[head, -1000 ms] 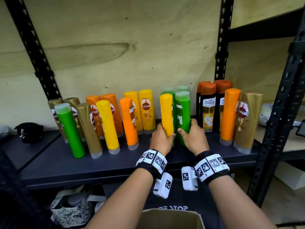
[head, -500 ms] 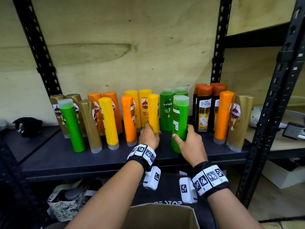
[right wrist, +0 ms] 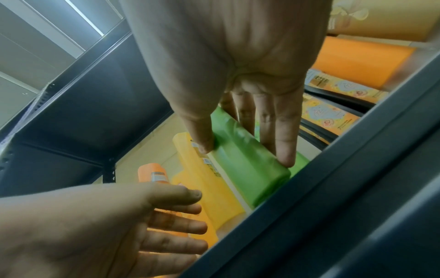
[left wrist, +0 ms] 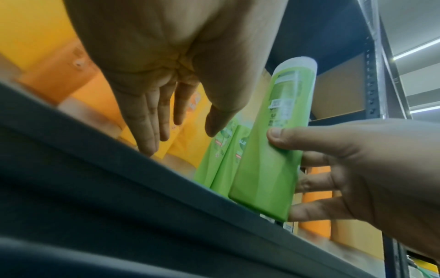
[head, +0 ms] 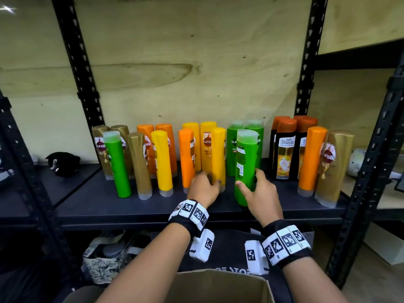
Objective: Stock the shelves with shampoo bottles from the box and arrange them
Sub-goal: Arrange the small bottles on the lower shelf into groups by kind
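Observation:
Shampoo bottles stand upright in colour groups on a dark shelf (head: 109, 204). My right hand (head: 248, 178) grips a green bottle (head: 244, 154) low down, thumb on its front and fingers behind, in front of two more green bottles (head: 231, 149). The right wrist view shows that grip (right wrist: 245, 154) on the green bottle (right wrist: 257, 178) by the shelf's front lip. My left hand (head: 213, 182) is at the base of a yellow bottle (head: 218, 149). Its fingers are straight and spread (left wrist: 181, 131), holding nothing. The cardboard box (head: 218, 285) sits below, its inside hidden.
Gold, orange and yellow bottles fill the left half, with a lone green bottle (head: 117, 167) in front. Black Shayla bottles (head: 286, 149), an orange bottle (head: 311, 158) and a gold bottle (head: 334, 167) stand right. Black uprights (head: 369, 171) frame the bay. A black object (head: 63, 162) lies far left.
My left hand carried the yellow bottle left, set it in front of the yellow pair and let go. My right hand shifted the green bottle slightly right, still gripping it.

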